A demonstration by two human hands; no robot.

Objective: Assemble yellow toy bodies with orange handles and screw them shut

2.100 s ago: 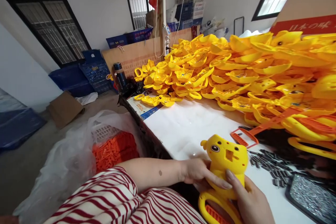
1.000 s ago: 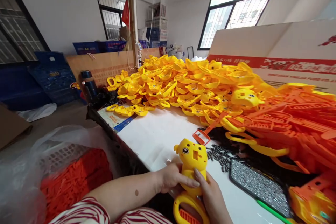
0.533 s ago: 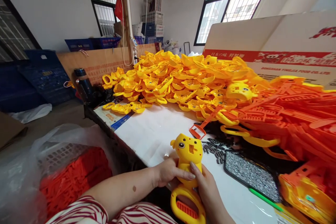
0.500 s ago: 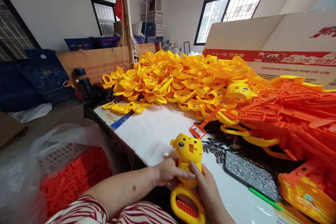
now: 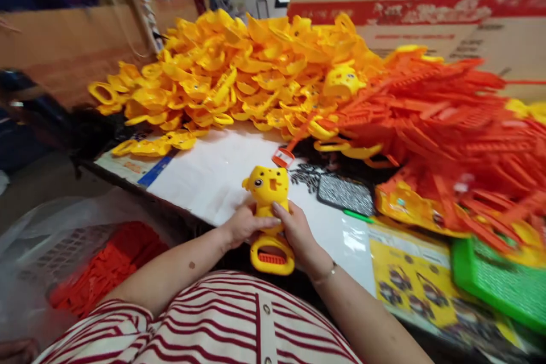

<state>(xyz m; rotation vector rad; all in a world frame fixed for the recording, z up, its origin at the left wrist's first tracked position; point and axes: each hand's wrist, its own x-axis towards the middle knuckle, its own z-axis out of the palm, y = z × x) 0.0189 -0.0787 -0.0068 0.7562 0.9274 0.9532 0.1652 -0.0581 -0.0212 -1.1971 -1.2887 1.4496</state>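
Between my two hands is a yellow plastic toy (image 5: 267, 196), with a cartoon animal head, a ring handle below and an orange ribbed trigger inside the ring. My left hand (image 5: 244, 224) grips its body from the left, thumb across the front. From the right, my right hand (image 5: 296, 230) closes on the same body, thumb also on the front. The head points away from me, its printed eye and square mouth opening facing up. Fingers behind the toy are hidden. Just beyond the head lies an orange framed part (image 5: 283, 157) on the white sheet (image 5: 205, 170).
Yellow shell halves (image 5: 239, 68) are heaped along the back, orange plastic parts (image 5: 443, 119) at right. Small black pieces (image 5: 305, 175), a black tray of screws (image 5: 345, 194), a green stick (image 5: 358, 216) and a green tray (image 5: 499, 278) lie nearby. A bag-lined basket (image 5: 63, 267) holds red parts.
My view has tilted down and turned right, bringing the green tray into sight. Both hands still hold the yellow toy in much the same grip.
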